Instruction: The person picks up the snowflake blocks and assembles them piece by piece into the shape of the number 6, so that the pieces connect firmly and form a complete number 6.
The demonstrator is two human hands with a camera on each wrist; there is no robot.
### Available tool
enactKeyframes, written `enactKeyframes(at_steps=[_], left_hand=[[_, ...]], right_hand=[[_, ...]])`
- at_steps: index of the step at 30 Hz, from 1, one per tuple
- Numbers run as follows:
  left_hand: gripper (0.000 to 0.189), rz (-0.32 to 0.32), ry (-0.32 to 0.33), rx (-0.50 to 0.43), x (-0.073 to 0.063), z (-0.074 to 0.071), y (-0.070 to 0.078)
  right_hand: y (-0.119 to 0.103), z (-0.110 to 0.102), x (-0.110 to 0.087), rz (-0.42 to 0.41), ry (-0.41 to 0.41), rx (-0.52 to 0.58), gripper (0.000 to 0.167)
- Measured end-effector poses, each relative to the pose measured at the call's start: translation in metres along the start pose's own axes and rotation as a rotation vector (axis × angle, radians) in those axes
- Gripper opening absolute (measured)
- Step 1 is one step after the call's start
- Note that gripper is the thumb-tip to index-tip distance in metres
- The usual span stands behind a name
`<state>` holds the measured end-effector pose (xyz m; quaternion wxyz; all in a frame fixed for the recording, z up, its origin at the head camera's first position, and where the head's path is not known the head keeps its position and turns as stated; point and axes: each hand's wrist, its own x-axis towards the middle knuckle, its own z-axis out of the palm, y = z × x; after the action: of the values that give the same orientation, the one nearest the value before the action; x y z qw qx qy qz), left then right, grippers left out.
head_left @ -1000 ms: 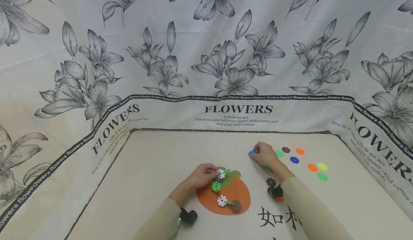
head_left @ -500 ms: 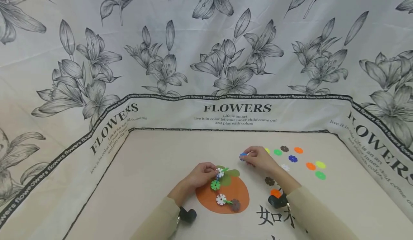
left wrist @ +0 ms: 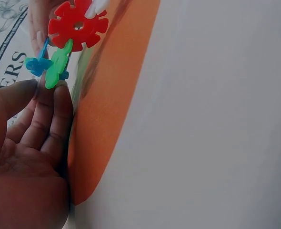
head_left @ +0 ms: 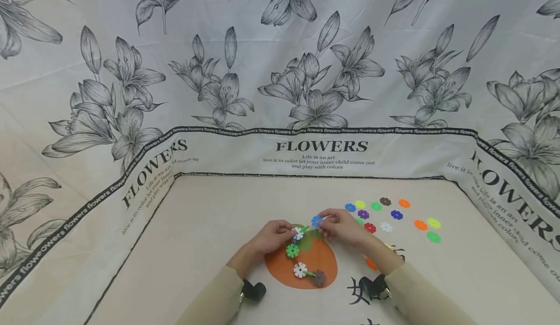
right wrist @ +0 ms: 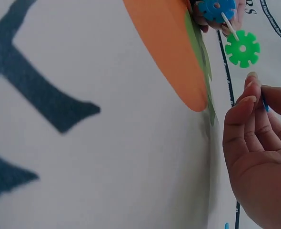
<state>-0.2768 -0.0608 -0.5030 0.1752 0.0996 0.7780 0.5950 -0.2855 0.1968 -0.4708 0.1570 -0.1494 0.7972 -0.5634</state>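
My left hand [head_left: 272,237] pinches the upper end of a chain of slotted snowflake discs, held over the orange fruit print [head_left: 280,266]. Down the chain show a white disc [head_left: 298,233], a green disc [head_left: 292,250], a second white disc [head_left: 300,269] and a brown disc [head_left: 319,278]. Between them, others stand edge-on, among them a red disc [left wrist: 59,28] in the left wrist view. Thumb and fingertips of my right hand [head_left: 345,229] pinch a loose blue disc [head_left: 316,222], close beside the chain's upper green disc [right wrist: 235,47]. In the right wrist view, fingers mostly hide this blue disc.
Several loose discs lie on the cloth at the right, including a red disc [head_left: 369,228], a purple disc [head_left: 363,214] and a white disc [head_left: 386,227]. An orange disc [head_left: 371,263] is partly behind my right forearm. A flower-printed curtain [head_left: 321,96] rises behind.
My right hand has brought the blue disc left and nearer, from beside the loose discs to the chain. My left hand keeps its hold on the chain, nearly still.
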Motion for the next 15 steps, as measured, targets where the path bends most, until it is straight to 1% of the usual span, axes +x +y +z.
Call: enactKeyframes(at_steps=[5,15], left_hand=[[0.016,0.003,-0.001,-0.005,-0.0003,-0.0003,0.0003],[0.017,0.005,0.002,0.019,0.0004,-0.0005,-0.0011]], right_hand=[[0.003,0.0034,-0.0002,-0.009,-0.044,0.05,0.038],[0.0081,0.0044,0.0015,-0.041,-0.064,0.051,0.037]])
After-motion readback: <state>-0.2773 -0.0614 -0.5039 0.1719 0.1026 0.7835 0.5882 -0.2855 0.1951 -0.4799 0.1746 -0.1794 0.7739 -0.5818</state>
